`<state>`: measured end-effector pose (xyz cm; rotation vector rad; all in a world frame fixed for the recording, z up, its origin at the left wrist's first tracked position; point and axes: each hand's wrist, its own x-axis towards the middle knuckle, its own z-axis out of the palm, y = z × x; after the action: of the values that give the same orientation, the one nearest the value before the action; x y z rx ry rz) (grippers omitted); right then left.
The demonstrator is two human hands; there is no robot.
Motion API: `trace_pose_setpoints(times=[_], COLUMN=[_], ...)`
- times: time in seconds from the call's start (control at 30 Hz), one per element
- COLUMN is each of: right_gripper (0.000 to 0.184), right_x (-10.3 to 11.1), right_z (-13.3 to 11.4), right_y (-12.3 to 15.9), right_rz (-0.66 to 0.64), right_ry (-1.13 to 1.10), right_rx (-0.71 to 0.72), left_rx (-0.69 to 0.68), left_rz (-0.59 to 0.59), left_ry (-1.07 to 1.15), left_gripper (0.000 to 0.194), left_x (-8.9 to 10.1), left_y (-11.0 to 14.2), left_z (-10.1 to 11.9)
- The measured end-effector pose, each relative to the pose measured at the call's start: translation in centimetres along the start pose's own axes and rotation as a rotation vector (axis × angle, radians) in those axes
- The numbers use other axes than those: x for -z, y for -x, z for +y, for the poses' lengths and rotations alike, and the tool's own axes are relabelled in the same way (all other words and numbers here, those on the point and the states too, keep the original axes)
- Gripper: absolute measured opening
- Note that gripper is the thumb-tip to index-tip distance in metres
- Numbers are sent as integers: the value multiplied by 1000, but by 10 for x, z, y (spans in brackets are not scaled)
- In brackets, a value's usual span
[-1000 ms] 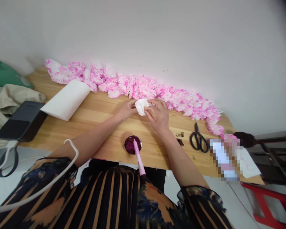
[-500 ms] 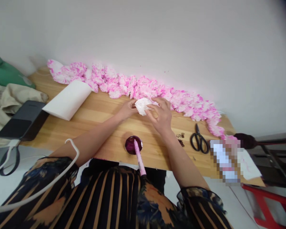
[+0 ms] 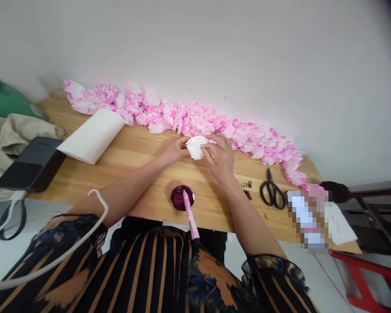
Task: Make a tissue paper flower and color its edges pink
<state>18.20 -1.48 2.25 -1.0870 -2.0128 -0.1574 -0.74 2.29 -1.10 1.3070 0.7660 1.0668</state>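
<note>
Between my two hands is a white folded piece of tissue paper (image 3: 195,148), fan-like in outline, held just above the table in the head view. My left hand (image 3: 177,150) grips its left edge, with the fingertips partly behind it. On the other side my right hand (image 3: 220,156) pinches the paper's right edge between thumb and fingers. Nearer to me stands a small bowl of dark purple liquid (image 3: 177,199), and a pink-stained brush or pen (image 3: 189,214) leans across its rim. Pink-and-white crumpled paper pieces (image 3: 198,119) lie in a long row behind my hands.
A white paper roll (image 3: 93,135) and a black power bank (image 3: 32,163) are on the left. To the right lie black scissors (image 3: 272,191), small dark wire bits (image 3: 246,191) and a blurred-out phone-like object (image 3: 308,221). A white cable (image 3: 74,252) crosses my left arm.
My right hand's fingers have drawn closer together on the white paper's right edge. The paper has shifted slightly in my grip; the table items stay put.
</note>
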Motion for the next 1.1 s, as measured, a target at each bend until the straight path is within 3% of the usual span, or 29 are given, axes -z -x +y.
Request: trace_pose_setpoints(times=[0.3,0.6,0.8,0.9,1.0,1.1], right_gripper=[5,10,5,19,28,27], right_x=[3,-2,3,3,-3,-11], right_z=[-3,-1,-3,2,10,15], right_y=[-2,1,-1,-1,2,5], right_rz=[2,-19,69,108,48,-81], right_ry=[71,83,-66,-200,-270,-294], right_rx=[74,92,-42,-221,-349,-357], left_rx=[10,17,16,35,85,123], left_rz=[44,6,60,81,83,86], left_ry=[44,1,115,240,364,429], left_gripper=[54,50,49,55,62,61], left_x=[0,-2,-1,0,0,0], left_y=[0,2,2,2,2,3], left_z=[2,5,2,0,0,1])
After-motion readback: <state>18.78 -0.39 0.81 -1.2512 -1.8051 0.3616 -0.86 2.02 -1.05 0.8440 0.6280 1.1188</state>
